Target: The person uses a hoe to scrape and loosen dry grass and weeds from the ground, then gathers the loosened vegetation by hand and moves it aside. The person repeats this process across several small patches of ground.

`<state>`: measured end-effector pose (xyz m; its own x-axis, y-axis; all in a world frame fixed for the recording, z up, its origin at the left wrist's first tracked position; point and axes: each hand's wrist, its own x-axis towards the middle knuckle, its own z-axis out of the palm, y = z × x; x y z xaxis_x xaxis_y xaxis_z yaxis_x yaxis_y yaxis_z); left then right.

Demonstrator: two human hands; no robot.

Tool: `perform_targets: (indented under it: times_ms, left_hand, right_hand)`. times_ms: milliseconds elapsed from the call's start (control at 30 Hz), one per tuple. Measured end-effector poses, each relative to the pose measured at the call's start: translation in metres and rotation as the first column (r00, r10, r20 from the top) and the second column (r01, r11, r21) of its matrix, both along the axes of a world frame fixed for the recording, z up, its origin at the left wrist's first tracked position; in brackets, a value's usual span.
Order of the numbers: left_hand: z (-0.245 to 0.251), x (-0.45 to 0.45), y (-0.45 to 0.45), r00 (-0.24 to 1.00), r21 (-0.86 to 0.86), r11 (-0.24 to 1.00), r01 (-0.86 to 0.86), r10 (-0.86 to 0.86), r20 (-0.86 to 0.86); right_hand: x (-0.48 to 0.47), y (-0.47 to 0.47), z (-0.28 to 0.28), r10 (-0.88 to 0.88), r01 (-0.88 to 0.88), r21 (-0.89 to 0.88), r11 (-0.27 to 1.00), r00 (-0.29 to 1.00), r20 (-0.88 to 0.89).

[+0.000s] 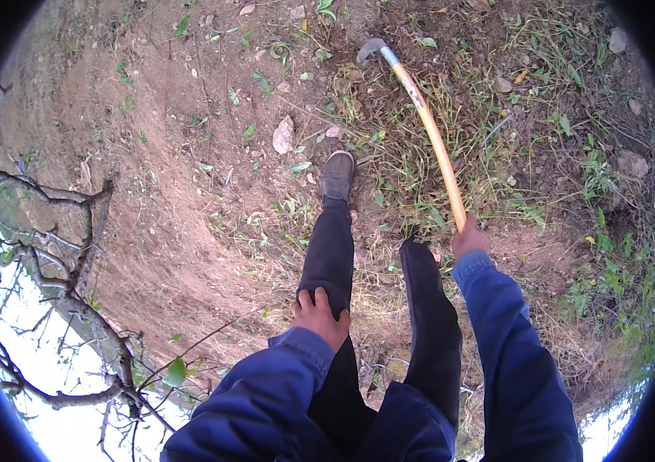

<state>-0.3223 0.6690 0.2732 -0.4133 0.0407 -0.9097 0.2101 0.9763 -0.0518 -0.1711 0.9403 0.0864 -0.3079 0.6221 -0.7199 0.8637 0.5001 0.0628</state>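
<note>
My right hand point(469, 237) is closed around the lower end of a long wooden handle. This handle belongs to a sickle-like hand tool point(432, 130), whose curved metal head point(370, 49) lies at or just above the soil at the top of the view; contact cannot be told. My left hand point(322, 320) rests on my left knee, fingers spread over the dark trousers point(327, 254), with no tool in it. Cut or pulled green weeds point(420, 167) lie on the ground to the left of the handle and beneath it.
My left shoe point(338, 176) stands on bare soil beside a pale stone point(283, 135). A bare-branched tree point(93, 317) reaches in from the lower left. Taller green weeds point(610, 271) grow at the right, with another stone point(632, 164) nearby.
</note>
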Motion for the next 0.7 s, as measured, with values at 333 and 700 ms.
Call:
perform_targets:
  times_ms: [333,700]
  left_hand:
    - [-0.002,-0.038,0.005,0.993,0.052,0.993,0.106,-0.109,0.054]
    - [0.0,-0.028,0.019,0.983,0.019,0.984,0.175,-0.176,0.054]
  right_hand:
    - [0.3,-0.008,0.213,-0.119,0.159,-0.041,0.986,0.863,0.49]
    - [0.099,-0.017,0.085,-0.291,0.297,0.026,0.955,0.947,-0.14]
